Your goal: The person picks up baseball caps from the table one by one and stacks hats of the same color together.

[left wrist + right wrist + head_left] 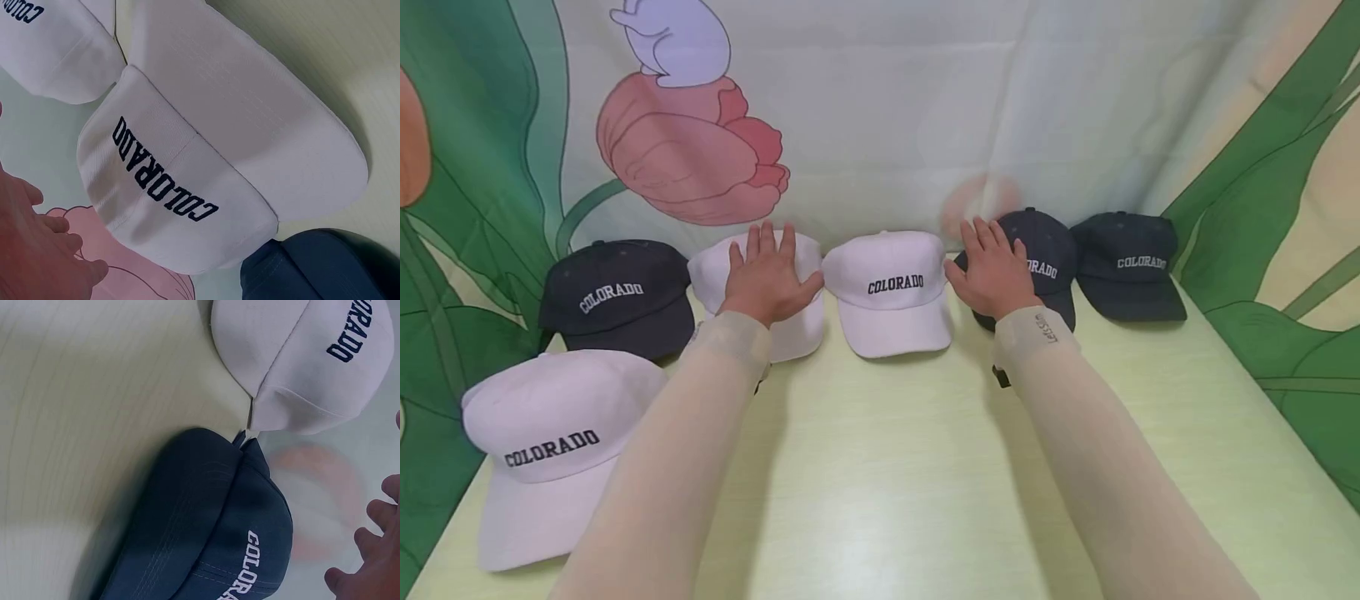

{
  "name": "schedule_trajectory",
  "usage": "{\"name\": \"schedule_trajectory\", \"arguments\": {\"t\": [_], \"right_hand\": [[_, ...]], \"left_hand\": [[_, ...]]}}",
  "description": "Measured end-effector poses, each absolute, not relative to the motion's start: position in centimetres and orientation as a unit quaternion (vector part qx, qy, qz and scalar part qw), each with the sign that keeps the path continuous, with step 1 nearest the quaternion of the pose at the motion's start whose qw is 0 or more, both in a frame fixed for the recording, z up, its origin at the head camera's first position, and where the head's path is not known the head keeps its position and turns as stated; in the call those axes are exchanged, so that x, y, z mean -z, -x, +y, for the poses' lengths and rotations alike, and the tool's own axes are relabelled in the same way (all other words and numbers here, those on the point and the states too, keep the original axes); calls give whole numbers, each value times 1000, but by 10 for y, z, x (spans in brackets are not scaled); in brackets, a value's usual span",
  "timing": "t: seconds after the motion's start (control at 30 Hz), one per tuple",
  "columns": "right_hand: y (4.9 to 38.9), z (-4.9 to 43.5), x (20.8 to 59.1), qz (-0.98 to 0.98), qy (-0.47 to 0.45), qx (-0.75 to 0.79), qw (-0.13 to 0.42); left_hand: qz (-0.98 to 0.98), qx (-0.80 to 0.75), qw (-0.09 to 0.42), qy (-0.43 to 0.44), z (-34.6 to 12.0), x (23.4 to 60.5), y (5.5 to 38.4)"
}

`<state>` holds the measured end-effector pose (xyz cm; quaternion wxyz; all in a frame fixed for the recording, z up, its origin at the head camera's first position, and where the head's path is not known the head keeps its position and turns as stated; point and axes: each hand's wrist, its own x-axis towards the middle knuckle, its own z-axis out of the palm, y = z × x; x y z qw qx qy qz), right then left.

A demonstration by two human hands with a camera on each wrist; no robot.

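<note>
My left hand [767,275], fingers straight and spread, hovers in front of a white baseball cap [805,333] and hides most of its lettering in the head view. In the left wrist view that cap [181,169] shows dark COLORADO lettering, with the hand [37,250] beside its crown. My right hand [992,271] is likewise spread, overlapping a navy cap [1041,237] with white lettering. The right wrist view shows this navy cap [187,512] apart from the fingertips [365,540]. Between the hands sits another white COLORADO cap [891,292]. Neither hand holds anything.
A navy cap [617,292] stands at the row's left end, another navy cap [1127,267] at its right end. Nearer on the left lies a white cap [561,417]. A printed curtain [865,125] hangs right behind the pale wood-grain table [880,467].
</note>
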<state>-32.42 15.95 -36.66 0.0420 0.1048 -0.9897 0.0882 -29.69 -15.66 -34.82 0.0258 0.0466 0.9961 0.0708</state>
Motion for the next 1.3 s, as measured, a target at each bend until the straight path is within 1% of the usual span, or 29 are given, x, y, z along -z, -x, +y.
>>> {"name": "schedule_trajectory", "arguments": {"t": [0.3, 0.6, 1.1, 1.3], "right_hand": [[323, 156, 371, -987, -121, -93, 44], [322, 147, 371, -985, -132, -98, 55], [322, 142, 378, -982, -145, -102, 62], [322, 138, 381, -982, -147, -104, 57]], "left_hand": [[996, -70, 31, -42, -158, 356, 294], [996, -72, 23, -40, -163, 362, 294], [993, -66, 4, -100, -150, 370, 290], [992, -66, -2, -111, -143, 375, 289]]}}
